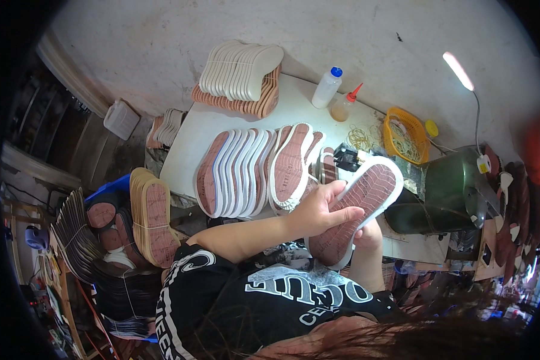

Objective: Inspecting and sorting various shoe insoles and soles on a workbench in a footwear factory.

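A shoe sole point(373, 191) with a brown ridged face and a white rim is held tilted in front of me, over the front of the table. My left hand point(325, 211) grips its left side, with the thumb lying across the brown face. On the sole's lower right edge, my right hand point(368, 235) closes its fingers, partly hidden behind the sole. Just beyond the sole's upper end is a small black machine part point(346, 157). To the left, a row of similar white-edged soles point(237, 173) stands packed on the table, with a few loose soles point(291, 165) leaning beside it.
Tied stacks of white soles point(237, 69) sit at the table's back left. Behind are a white bottle with a blue cap point(327, 89), a red-tipped glue bottle point(344, 108) and a yellow basket point(405, 137). A green machine point(453, 186) stands right; bundled tan soles point(151, 216) are left.
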